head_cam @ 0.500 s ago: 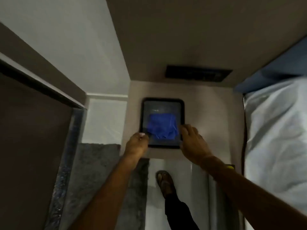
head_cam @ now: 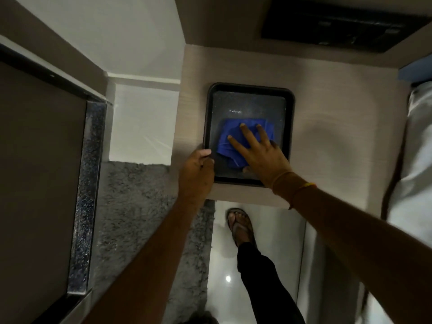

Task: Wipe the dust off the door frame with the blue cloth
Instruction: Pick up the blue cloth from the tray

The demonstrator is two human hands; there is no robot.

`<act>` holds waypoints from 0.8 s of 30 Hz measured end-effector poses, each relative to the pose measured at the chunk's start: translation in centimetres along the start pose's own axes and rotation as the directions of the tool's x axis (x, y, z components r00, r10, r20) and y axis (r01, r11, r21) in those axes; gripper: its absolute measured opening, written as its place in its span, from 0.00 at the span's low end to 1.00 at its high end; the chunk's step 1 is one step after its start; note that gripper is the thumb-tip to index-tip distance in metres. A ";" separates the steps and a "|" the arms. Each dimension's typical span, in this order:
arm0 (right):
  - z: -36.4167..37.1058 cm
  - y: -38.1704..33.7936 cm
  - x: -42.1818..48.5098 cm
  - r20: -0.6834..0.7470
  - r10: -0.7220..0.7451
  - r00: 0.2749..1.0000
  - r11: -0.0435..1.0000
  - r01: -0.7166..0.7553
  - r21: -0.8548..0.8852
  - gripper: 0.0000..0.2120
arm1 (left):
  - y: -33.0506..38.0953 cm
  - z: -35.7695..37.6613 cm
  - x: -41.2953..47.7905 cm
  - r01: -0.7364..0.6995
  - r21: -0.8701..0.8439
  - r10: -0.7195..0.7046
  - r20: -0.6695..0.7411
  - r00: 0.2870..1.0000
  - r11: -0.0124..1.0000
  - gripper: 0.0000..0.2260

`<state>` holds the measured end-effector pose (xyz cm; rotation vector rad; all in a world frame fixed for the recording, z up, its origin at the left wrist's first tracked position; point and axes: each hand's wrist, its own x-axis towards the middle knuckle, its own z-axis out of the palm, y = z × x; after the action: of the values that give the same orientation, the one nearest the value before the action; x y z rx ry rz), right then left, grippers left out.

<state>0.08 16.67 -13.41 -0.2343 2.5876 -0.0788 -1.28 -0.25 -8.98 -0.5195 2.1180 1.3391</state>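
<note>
Right hand point(head_cam: 261, 155) now off tray rim, splayed fingers point(head_cam: 236, 142) flat atop blue cloth point(head_cam: 228, 146).

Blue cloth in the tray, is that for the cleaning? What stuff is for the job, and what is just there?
For the job:
- blue cloth, under the right hand
- dark tray holding it, its edge gripped by the left hand
- door frame on the left, not yet wiped

Just there:
- grey rug
- white bedding
- black panel
</note>
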 end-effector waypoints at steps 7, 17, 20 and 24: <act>-2.2 -0.6 -0.2 -0.076 -0.025 0.997 1.000 0.026 0.012 0.32 | 0.1 -2.5 -2.2 -0.078 -0.030 0.078 0.012 0.997 0.997 0.13; -16.5 -7.4 -8.5 -0.060 0.326 0.944 -0.362 0.183 0.914 0.14 | 4.5 -12.0 -10.3 -0.304 -0.193 0.266 -0.199 0.943 0.933 0.12; -22.7 -14.0 -13.3 -0.143 0.115 0.983 -0.527 0.183 0.830 0.18 | 7.3 -18.2 -15.8 -0.442 -0.255 0.353 -0.328 0.876 0.860 0.12; -31.3 -25.5 -20.0 -0.268 -0.141 0.953 -0.576 0.142 0.805 0.19 | 10.8 -29.8 -26.9 -0.662 -0.132 0.482 -0.584 0.653 0.738 0.13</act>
<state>4.46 -4.42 26.14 0.1319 1.1297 -2.5038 4.95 -22.15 25.80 -0.3538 2.6500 2.1626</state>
